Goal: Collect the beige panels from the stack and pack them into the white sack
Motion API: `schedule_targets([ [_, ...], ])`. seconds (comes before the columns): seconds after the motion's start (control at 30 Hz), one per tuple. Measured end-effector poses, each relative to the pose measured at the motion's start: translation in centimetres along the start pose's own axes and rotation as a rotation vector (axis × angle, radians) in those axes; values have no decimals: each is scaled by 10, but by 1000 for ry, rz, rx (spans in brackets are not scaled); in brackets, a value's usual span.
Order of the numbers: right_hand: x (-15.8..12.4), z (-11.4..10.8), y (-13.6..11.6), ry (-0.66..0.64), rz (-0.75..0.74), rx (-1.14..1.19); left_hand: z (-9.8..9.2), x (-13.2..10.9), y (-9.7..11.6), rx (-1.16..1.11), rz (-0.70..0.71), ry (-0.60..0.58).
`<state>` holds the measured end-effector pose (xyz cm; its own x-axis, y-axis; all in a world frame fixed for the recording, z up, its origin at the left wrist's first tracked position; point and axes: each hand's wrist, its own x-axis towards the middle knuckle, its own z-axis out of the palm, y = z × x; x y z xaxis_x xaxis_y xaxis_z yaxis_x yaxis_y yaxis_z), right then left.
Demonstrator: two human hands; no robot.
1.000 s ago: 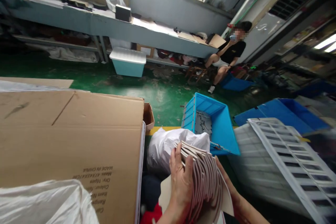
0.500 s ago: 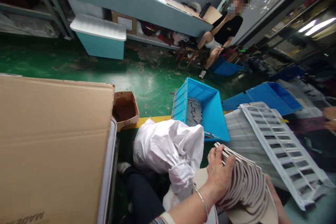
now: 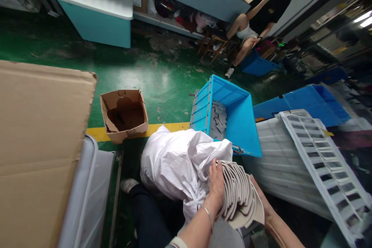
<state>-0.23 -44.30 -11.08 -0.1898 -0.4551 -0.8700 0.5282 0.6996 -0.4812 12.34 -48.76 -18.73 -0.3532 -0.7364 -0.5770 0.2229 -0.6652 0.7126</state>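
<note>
A fanned stack of thin, curved beige sheet pieces (image 3: 240, 190) is held between my two hands over my lap. My left hand (image 3: 216, 182), with a bracelet at the wrist, presses along the stack's left side, its fingers over the upper edge. On the other side, my right hand (image 3: 263, 201) grips the right edge, its fingers partly hidden behind the pieces. Just beyond my left hand lies a bulging white sack (image 3: 177, 162), tied at its near end. What the pieces are made of I cannot tell.
Past the sack stands a blue crate (image 3: 240, 112) holding grey cut pieces (image 3: 217, 120). An open cardboard box (image 3: 124, 114) sits on the yellow floor line. A large carton (image 3: 37, 143) fills the left. White slatted racking (image 3: 325, 159) leans at right. A seated person (image 3: 261, 19) is at the back.
My view has tilted down and shifted. The stack and both hands now appear further left, nearer the sack, and the stack is turned more upright. Both hands still hold it.
</note>
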Motion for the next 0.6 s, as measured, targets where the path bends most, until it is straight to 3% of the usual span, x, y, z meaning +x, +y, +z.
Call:
schedule_targets([
  [0.33,49,24,20,-80,74,-11,-37,32,-29,0,-85,277],
  [0.47,72,31,40,-25,-23,-41,-50,39,-35,22,-73,448],
  [0.6,94,25,56,80,-153,-86,-59,40,-40,56,-88,583],
])
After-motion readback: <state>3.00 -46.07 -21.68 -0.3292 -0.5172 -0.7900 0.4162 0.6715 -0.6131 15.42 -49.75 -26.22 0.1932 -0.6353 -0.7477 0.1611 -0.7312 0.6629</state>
